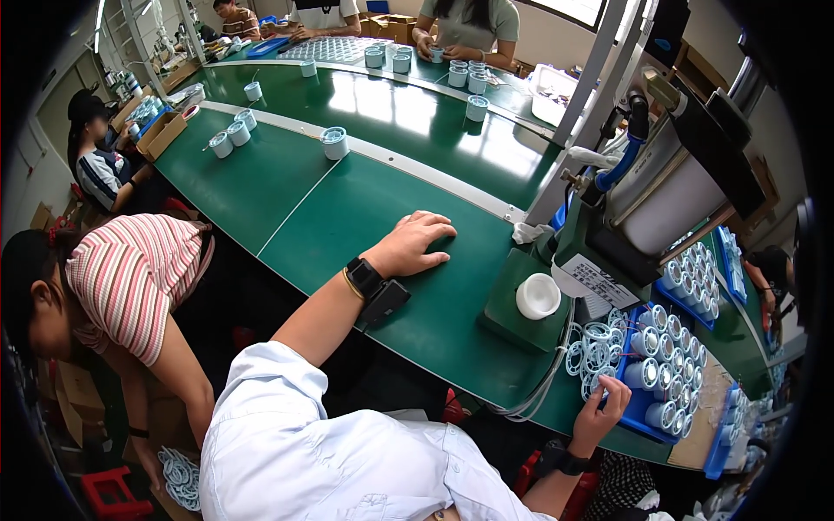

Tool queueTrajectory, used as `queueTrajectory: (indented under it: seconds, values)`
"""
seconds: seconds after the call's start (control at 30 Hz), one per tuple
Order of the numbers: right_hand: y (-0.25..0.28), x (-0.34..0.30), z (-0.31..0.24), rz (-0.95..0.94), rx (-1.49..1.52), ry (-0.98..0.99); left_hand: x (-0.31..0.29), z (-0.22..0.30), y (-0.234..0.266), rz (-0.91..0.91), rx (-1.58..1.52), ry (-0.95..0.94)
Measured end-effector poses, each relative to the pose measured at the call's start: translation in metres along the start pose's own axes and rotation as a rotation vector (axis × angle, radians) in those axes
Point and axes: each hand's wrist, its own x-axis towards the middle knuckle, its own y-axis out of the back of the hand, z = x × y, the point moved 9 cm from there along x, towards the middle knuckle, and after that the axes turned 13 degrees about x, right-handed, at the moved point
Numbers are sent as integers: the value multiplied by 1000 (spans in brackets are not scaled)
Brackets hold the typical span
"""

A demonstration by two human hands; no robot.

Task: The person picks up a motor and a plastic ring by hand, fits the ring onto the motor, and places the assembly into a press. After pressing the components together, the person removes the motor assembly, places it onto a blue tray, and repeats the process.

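Note:
My left hand lies palm down on the green tabletop, fingers stretched out and holding nothing. On the right, my right hand is at the near edge of a pile of pale blue rings. Its thumb and fingertips are bent around the edge of one ring; the exact contact is small. Beside that hand, a blue tray carries several pale blue cup-shaped parts with shiny round tops. A round white fixture stands on a green base between my hands.
A press with a large cylinder rises behind the fixture. Cables hang over the table edge. Single cups stand near the metal rail. At left, a person in a striped shirt bends toward rings. Other people sit across the line.

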Motion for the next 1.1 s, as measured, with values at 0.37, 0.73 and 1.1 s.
queueTrajectory:
  seconds: [0.37, 0.73, 1.1]
  values:
    - [3, -28, -14, 85, 145, 129, -3, -1, -1, 68, 4, 19]
    - [-26, -35, -15, -92, 232, 97, 17, -8, -28, 67, 219, 16]
    - [-11, 39, 11, 76, 524, 45, 47, -6, -47, -108, 303, 96]
